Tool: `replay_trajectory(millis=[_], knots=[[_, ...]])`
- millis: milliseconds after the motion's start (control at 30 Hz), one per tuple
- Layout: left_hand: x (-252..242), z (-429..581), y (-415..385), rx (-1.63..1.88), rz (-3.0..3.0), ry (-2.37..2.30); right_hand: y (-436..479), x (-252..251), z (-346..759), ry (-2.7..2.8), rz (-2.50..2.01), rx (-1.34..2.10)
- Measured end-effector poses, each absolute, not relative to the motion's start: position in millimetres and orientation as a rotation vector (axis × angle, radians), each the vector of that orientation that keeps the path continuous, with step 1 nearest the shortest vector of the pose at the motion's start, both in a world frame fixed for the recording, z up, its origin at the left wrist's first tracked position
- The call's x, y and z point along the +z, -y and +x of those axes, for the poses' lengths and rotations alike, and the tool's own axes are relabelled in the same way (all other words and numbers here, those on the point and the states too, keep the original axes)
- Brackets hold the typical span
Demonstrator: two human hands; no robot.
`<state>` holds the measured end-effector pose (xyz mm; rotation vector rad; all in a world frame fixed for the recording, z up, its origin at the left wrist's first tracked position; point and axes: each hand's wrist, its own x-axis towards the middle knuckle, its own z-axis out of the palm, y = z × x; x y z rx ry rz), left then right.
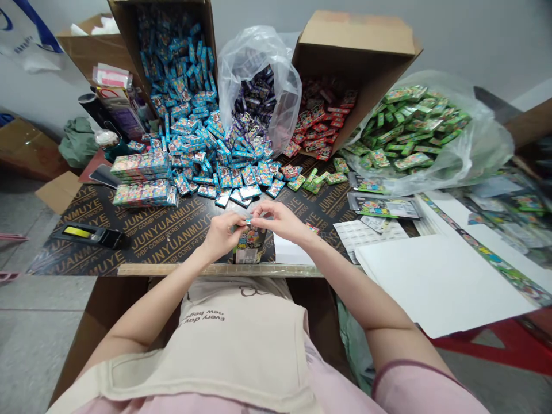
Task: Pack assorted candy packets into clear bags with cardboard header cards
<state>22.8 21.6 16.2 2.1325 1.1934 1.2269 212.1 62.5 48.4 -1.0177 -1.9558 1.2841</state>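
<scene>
Small blue item (248, 222), one: directly above the near-edge dark packet (249, 248), at its far end, mostly hidden by fingers. Left hand (224, 231), bare: just left of the dark packet, grip narrow, fingertips pinched on the small blue item. Right hand (278, 220), bare: to the packet's right, grip likewise narrow, thumb and forefinger meeting at the same item. Bench (185, 224), black, lettered JUNYUANMUYE: beneath the packet. White block (293, 252): just right of the packet. Tape dispenser (91, 234), black, yellow roll: well left of it. Wrapped stacks (144, 192), multicoloured: beyond it, to the left. Blue boxes (202, 135), loose, many: beyond it, spilling from a carton (124, 40). Purple boxes (256, 95), in a clear bag: farther beyond. Red boxes (317, 129) and green boxes (414, 123): beyond and to its right. White sheets (435, 282): well right of it.
</scene>
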Motion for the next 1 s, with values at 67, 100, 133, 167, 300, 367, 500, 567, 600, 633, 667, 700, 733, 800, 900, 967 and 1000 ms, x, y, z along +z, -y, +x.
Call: replay_trajectory(millis=[67,100,133,167,300,367,500,567,600,633,667,700,733,800,900,967,1000], knots=[[16,23,-21,1.248,2.139,-1.174,-64,44,208,1.919,-1.02,1.353],[16,23,-21,1.256,2.144,-1.171,-64,42,207,1.902,-1.021,1.377],[17,23,-20,1.261,2.152,-1.17,-65,40,206,1.889,-1.022,1.39],[17,24,-20,1.264,2.162,-1.173,-65,39,205,1.881,-1.025,1.391],[15,27,-20,1.245,2.157,-1.245,-60,37,203,1.86,-1.075,1.297],[13,29,-20,1.229,2.131,-1.299,-55,36,202,1.865,-1.11,1.238],[13,30,-21,1.209,2.109,-1.361,-45,30,197,1.745,-1.158,1.132],[14,31,-20,1.194,2.073,-1.361,-44,24,193,1.514,-1.151,1.262],[12,33,-20,1.199,2.025,-1.364,-45,21,191,1.38,-1.148,1.366],[10,34,-19,1.214,1.948,-1.372,-46,18,189,1.262,-1.149,1.468],[7,36,-17,1.233,1.842,-1.378,-47,15,187,1.173,-1.156,1.549],[2,37,-16,1.246,1.716,-1.371,-49,13,185,1.112,-1.164,1.604],[-3,38,-14,1.235,1.589,-1.345,-50,12,184,1.069,-1.172,1.636],[-12,33,-10,1.157,1.396,-1.259,-52,8,186,0.987,-1.175,1.668],[-12,3,-7,1.114,1.395,-1.275,-55,-1,199,0.851,-1.188,1.634],[-1,-31,-7,1.201,1.564,-1.457,-56,-10,214,0.85,-1.218,1.529],[5,-51,-9,1.243,1.679,-1.577,-56,-14,221,0.858,-1.237,1.479]])
